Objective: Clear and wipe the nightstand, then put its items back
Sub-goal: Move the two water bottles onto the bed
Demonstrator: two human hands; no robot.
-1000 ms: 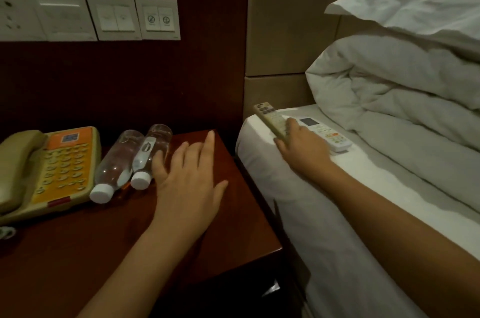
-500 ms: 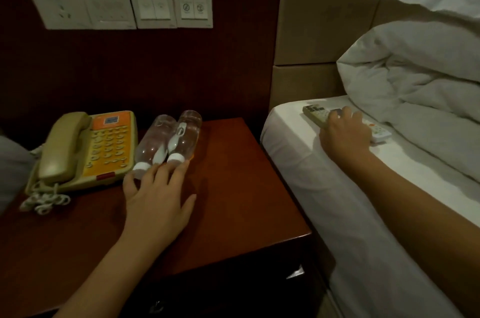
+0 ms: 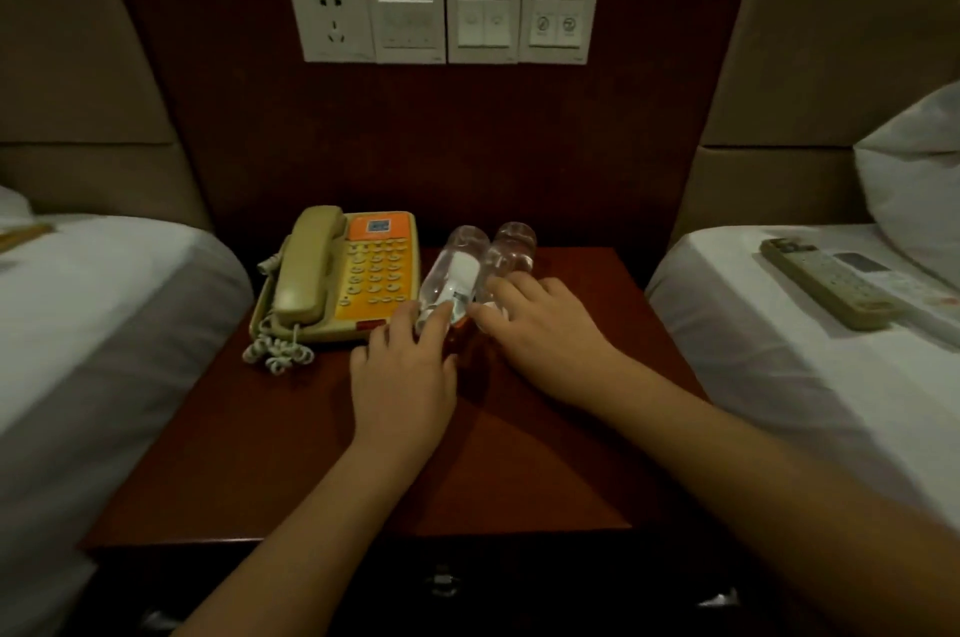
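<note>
Left hand (image 3: 402,379) gripped near end of left bottle (image 3: 452,277) beside telephone (image 3: 345,275) — right hand (image 3: 540,329), fingers curled, held right bottle (image 3: 511,249) on surface (image 3: 561,454).

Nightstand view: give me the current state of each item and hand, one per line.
Telephone: on nightstand, handset on cradle.
Left bottle: lying on its side, left hand fingers on its cap end.
Right bottle: lying on its side, right hand fingers on its cap end.
Beige remote: flat on right bed.
White remote: flat on right bed, beside the beige one.
</note>
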